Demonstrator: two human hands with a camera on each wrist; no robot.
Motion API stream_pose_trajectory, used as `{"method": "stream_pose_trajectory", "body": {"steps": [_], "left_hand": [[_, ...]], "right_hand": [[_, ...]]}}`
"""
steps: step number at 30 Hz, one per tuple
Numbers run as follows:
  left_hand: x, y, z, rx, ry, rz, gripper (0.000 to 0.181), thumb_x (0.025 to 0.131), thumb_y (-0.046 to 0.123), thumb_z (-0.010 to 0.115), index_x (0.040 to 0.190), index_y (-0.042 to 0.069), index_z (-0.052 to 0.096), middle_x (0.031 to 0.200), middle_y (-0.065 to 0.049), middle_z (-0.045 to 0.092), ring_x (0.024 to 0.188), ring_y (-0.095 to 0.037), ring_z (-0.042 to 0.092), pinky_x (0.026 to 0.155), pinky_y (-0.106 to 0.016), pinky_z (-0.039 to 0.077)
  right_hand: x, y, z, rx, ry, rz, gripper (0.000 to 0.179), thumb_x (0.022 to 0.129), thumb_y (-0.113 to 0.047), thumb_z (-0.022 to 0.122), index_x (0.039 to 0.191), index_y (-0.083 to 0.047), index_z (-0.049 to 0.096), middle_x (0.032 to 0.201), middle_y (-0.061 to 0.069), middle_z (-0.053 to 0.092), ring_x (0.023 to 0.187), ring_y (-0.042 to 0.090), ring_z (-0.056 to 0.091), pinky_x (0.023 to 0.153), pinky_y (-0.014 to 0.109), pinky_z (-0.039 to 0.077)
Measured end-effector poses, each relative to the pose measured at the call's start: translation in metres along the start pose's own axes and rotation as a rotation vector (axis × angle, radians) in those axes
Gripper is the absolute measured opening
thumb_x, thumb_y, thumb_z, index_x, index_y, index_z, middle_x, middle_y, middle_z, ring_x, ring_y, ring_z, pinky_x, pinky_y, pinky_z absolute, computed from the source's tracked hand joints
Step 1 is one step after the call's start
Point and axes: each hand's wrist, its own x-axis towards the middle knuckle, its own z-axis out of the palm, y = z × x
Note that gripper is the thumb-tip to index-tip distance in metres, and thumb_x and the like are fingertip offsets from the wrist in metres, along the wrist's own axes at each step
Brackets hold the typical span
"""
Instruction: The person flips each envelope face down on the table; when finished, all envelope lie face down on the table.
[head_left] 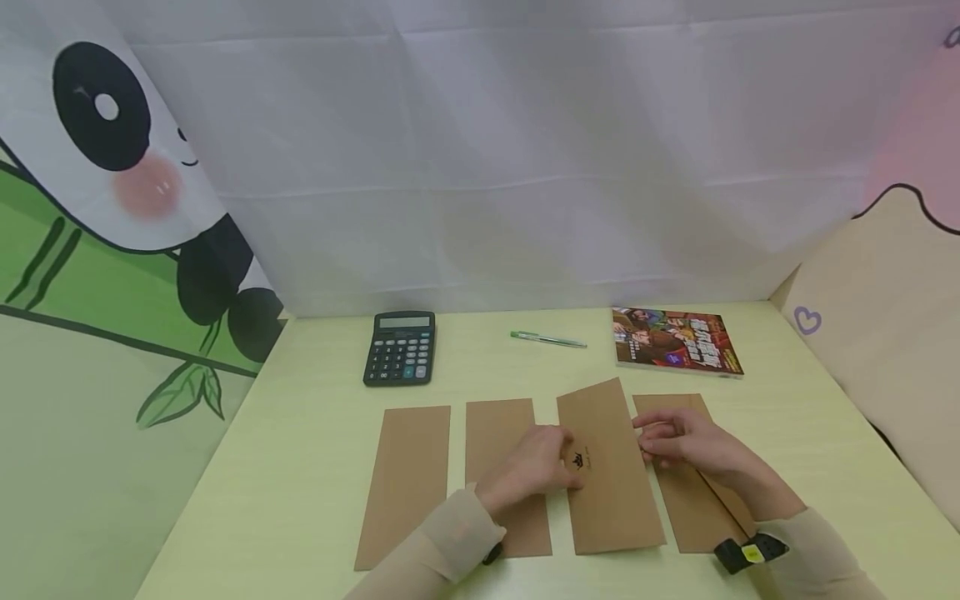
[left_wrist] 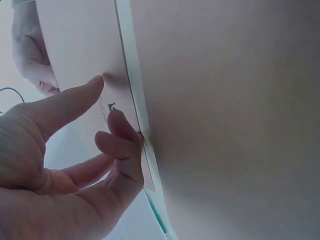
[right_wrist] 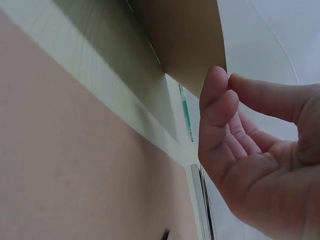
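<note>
Brown card [head_left: 611,512], third of four on the tabletop [head_left: 262,500], stands tilted, right hand [head_left: 697,443] pinching its edge, left hand [head_left: 528,468] touching it, grip unclear, seemingly being positioned, which calls for steady support.

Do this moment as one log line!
Left hand: touching printed card | Right hand: pinching its raised right edge | Behind: calculator, pen, book

A calculator [head_left: 401,350], a green pen [head_left: 549,340] and a colourful book [head_left: 675,341] lie along the table's [head_left: 300,450] far side.
</note>
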Motion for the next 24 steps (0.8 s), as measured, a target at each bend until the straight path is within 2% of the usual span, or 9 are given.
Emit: {"method": "stream_pose_trajectory", "body": {"steps": [2, 11, 17, 24], "left_hand": [[0.0, 0.001, 0.001, 0.0, 0.003, 0.0, 0.054, 0.068, 0.018, 0.086, 0.111, -0.002, 0.062, 0.069, 0.002, 0.048, 0.063, -0.011, 0.044, 0.055, -0.023, 0.038], [0.003, 0.003, 0.004, -0.014, 0.028, 0.042, 0.064, 0.068, 0.024, 0.087, 0.12, -0.001, 0.059, 0.073, 0.001, 0.051, 0.066, -0.009, 0.047, 0.057, -0.022, 0.04], [0.003, 0.006, 0.003, -0.029, 0.026, 0.027, 0.066, 0.073, 0.03, 0.084, 0.126, 0.001, 0.057, 0.087, 0.002, 0.058, 0.076, -0.007, 0.052, 0.066, -0.022, 0.045], [0.003, 0.006, 0.006, -0.031, 0.044, 0.047, 0.064, 0.078, 0.035, 0.079, 0.13, 0.004, 0.055, 0.101, -0.001, 0.063, 0.092, -0.011, 0.056, 0.079, -0.025, 0.046]], "right_hand": [[0.001, 0.0, 0.0, 0.016, -0.006, -0.001, 0.04, 0.094, -0.008, 0.059, 0.125, 0.014, 0.046, 0.096, 0.017, 0.065, 0.082, 0.024, 0.063, 0.064, 0.03, 0.051], [0.003, -0.003, 0.003, 0.142, -0.074, -0.042, 0.036, 0.096, -0.007, 0.055, 0.123, 0.015, 0.045, 0.091, 0.011, 0.065, 0.08, 0.02, 0.062, 0.062, 0.026, 0.049], [0.005, -0.004, 0.006, 0.166, -0.108, -0.056, 0.03, 0.097, -0.008, 0.055, 0.12, 0.01, 0.049, 0.091, 0.009, 0.065, 0.08, 0.019, 0.06, 0.062, 0.027, 0.047], [0.01, -0.003, 0.01, 0.172, -0.158, -0.09, 0.025, 0.097, -0.007, 0.054, 0.119, 0.005, 0.054, 0.099, 0.007, 0.066, 0.083, 0.017, 0.06, 0.069, 0.029, 0.048]]}}
